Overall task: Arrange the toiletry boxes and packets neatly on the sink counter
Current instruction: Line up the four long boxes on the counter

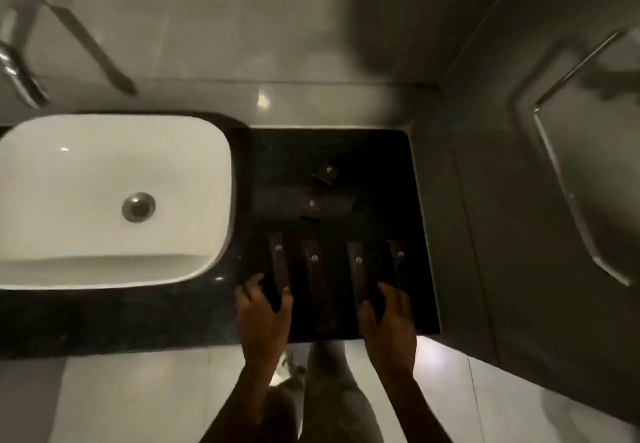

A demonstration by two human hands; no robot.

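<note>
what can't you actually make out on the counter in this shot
- Head view: the emblems on the four long boxes, e.g. the second box, are too small to read.
- Near ends of the outer-left box and third box hide under the left hand and right hand.
- Two small items behind, e.g., blend into the dark counter.
- The tap is blurred and cut off.
</note>
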